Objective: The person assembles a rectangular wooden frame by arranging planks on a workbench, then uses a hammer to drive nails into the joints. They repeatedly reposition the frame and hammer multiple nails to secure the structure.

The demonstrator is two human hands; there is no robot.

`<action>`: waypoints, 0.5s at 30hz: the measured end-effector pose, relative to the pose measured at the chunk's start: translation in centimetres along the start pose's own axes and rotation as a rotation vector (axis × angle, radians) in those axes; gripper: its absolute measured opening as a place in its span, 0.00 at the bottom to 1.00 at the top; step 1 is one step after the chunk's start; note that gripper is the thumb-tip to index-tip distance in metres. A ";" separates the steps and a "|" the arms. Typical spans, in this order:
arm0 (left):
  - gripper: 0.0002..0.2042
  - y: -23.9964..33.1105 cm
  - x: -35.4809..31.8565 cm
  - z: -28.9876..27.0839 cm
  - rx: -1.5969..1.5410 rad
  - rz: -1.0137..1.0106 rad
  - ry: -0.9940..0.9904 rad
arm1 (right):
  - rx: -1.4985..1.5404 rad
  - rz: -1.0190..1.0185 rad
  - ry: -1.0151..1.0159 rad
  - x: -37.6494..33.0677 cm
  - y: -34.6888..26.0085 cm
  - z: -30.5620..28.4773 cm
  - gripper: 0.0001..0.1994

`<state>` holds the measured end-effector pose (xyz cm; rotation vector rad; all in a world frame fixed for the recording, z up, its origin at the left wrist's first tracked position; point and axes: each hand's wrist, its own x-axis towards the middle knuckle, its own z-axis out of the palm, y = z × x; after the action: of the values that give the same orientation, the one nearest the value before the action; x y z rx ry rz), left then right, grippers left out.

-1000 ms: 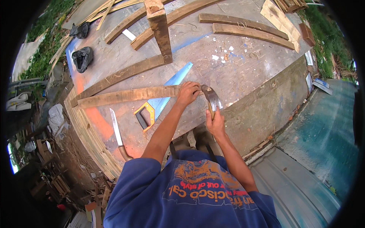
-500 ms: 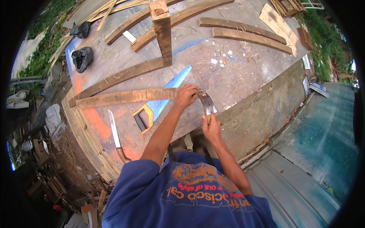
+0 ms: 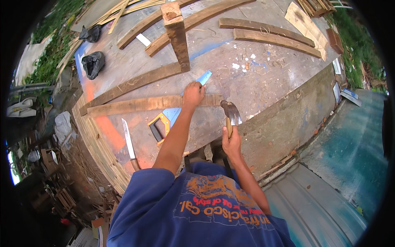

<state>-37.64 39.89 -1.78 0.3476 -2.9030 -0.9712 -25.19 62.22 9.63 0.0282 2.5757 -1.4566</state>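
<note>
My right hand (image 3: 232,143) grips the wooden handle of a claw hammer (image 3: 231,112), whose metal head is level with the right end of a wooden batten (image 3: 135,105). My left hand (image 3: 192,95) is closed over that batten, a short way in from the same end. Under the batten lies a handsaw (image 3: 158,125) with a blue blade and a yellow and black handle; my left hand and forearm hide part of the blade. A knife (image 3: 129,142) with a long blade and brown handle rests to the left of the saw.
Behind the batten lies another beam (image 3: 131,87), its right end meeting an upright post (image 3: 177,39). More beams (image 3: 275,41) lie at the far right and far left. Two black plastic bags (image 3: 93,64) sit on the left. A concrete edge (image 3: 284,119) drops away at the right.
My left hand has slid leftward along the batten, away from its right end, uncovering that end. The hammer stays in my right hand, its head turned slightly. The whole view has shifted a little.
</note>
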 end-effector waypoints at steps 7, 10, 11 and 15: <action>0.10 1.0 0.3 0.5 0.205 -0.057 -0.059 | 0.057 0.119 0.013 0.7 0.3 0.0 0.18; 0.12 0.9 0.0 0.6 0.250 -0.030 -0.052 | 0.056 0.045 0.013 0.9 0.4 -0.1 0.19; 0.13 0.8 0.0 0.6 0.260 -0.012 -0.038 | 0.048 -0.007 0.019 1.0 0.8 0.1 0.19; 0.15 0.7 -0.2 0.6 0.254 0.013 -0.026 | -0.122 -0.048 0.006 1.1 2.7 1.4 0.19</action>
<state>-37.70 40.87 -1.83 0.3312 -3.0520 -0.6094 -25.80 62.34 6.40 -0.0466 2.6828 -1.3131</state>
